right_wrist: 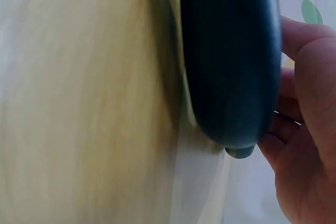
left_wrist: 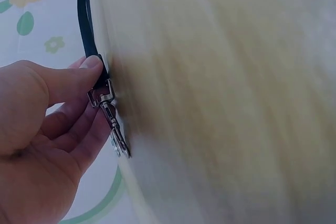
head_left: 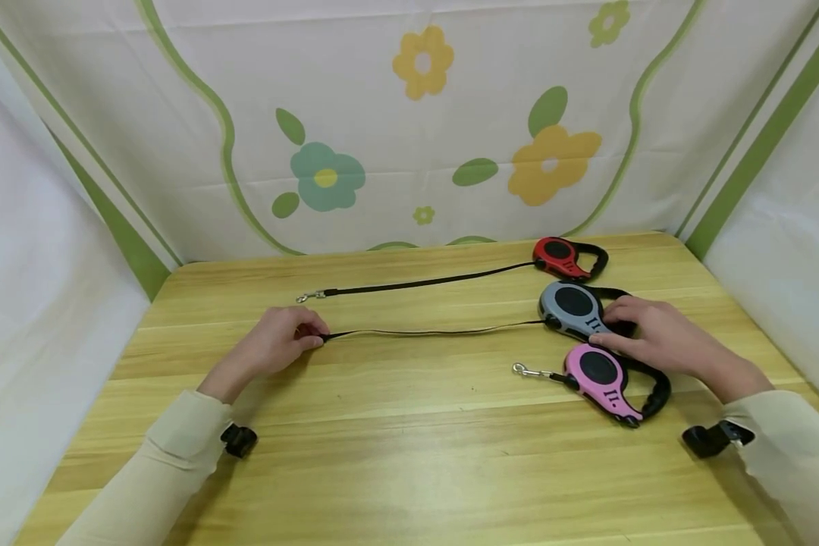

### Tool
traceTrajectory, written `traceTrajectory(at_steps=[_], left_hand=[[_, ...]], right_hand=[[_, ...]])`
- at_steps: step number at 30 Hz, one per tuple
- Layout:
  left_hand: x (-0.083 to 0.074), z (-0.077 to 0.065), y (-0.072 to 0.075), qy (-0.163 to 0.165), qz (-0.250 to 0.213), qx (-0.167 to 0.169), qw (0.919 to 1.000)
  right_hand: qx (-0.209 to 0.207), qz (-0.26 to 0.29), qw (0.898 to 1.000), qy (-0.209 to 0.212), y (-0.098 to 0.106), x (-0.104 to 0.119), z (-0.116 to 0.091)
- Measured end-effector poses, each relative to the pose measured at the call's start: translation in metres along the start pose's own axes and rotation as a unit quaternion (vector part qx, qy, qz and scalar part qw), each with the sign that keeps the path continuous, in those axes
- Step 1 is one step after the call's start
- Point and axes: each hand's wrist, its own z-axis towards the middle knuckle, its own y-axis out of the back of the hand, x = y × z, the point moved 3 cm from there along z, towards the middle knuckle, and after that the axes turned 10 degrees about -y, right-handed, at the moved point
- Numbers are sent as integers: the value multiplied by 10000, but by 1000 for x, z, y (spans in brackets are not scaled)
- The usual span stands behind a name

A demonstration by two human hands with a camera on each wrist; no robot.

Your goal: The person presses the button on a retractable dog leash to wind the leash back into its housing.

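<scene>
A grey retractable dog leash (head_left: 576,302) lies on the right of the wooden table, its thin black strap (head_left: 416,332) stretched leftward. My left hand (head_left: 283,341) pinches the strap's end between thumb and fingers. In the left wrist view a metal snap hook (left_wrist: 109,114) hangs just below the thumb. My right hand (head_left: 662,334) holds the grey leash by its handle end, thumb on the near side; part of the handle is hidden. In the right wrist view a dark rounded handle (right_wrist: 231,61) covers much of that grip.
Behind the grey leash lies a red leash (head_left: 558,256), its black strap (head_left: 416,283) drawn out leftward to a metal hook (head_left: 309,296). Nearer sits a pink leash (head_left: 599,379) with a short hook (head_left: 532,371). A flowered cloth (head_left: 409,136) hangs behind the table (head_left: 396,455).
</scene>
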Motion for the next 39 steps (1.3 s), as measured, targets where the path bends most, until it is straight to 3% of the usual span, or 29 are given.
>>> traceTrajectory(at_steps=[5,14,23,33,39], left_hand=[[0,0,0,18,-20,14,10000],[0,1,-1,-51,-56,3,10000],[-2,2,0,29,-144,-19,9999],[-6,2,9,232,-323,-402,9984],[-8,1,15,211,-177,-609,9978]], right_hand=[[113,-5,9996,-249,0,0,1],[-140,-151,9996,-168,-1,-1,0],[-275,-282,9991,157,-1,0,0],[-523,-327,9958,679,0,-2,-4],[-571,-410,9941,828,2,0,-4]])
